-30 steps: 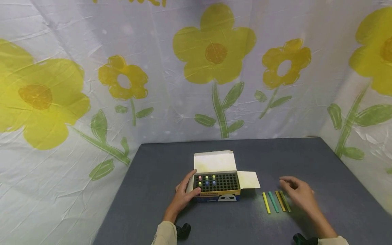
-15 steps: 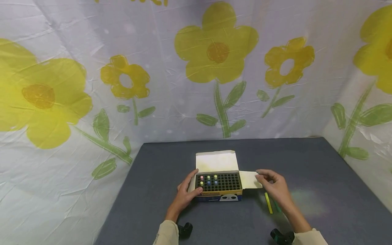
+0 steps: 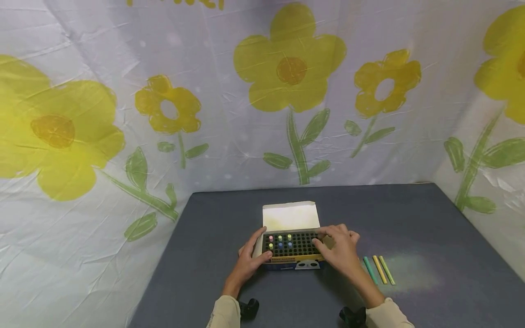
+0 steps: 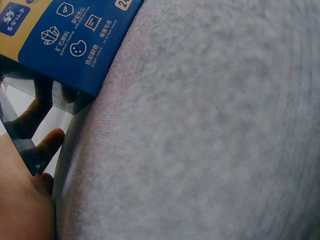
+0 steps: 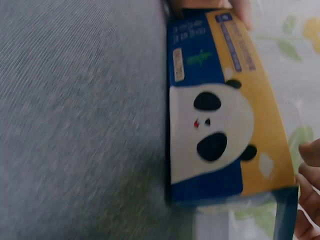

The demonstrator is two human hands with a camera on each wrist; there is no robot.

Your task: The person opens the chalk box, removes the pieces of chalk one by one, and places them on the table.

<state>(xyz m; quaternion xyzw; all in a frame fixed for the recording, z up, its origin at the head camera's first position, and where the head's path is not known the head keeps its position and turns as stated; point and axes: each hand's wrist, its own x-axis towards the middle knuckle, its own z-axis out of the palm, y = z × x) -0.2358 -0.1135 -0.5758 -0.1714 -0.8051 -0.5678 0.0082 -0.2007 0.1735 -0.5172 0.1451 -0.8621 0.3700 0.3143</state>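
Observation:
An uncovered chalk box (image 3: 286,260), yellow and blue with a panda on its front, stands on the table. My left hand (image 3: 244,260) grips its left end, thumb at the front rim and fingers behind. Several coloured chalks (image 3: 280,244) stand upright in the left part of the black holed tray (image 3: 302,248) inside. At the box's right end is my right hand (image 3: 341,249), fingertips over the tray's edge and covering the side flap. In the right wrist view its curled fingers (image 5: 310,185) sit by the box corner; I cannot tell whether they hold anything.
To the right, a teal chalk (image 3: 370,270), an orange chalk (image 3: 379,269) and a light green chalk (image 3: 387,270) lie on the dark table (image 3: 229,205). Behind the box its white lid (image 3: 290,216) stands up. A flower-printed cloth (image 3: 221,136) hangs behind the table.
My right hand has moved left from beside the loose chalks, past the side flap, to the box's right end. It now hides the yellow chalk. The left hand keeps its grip.

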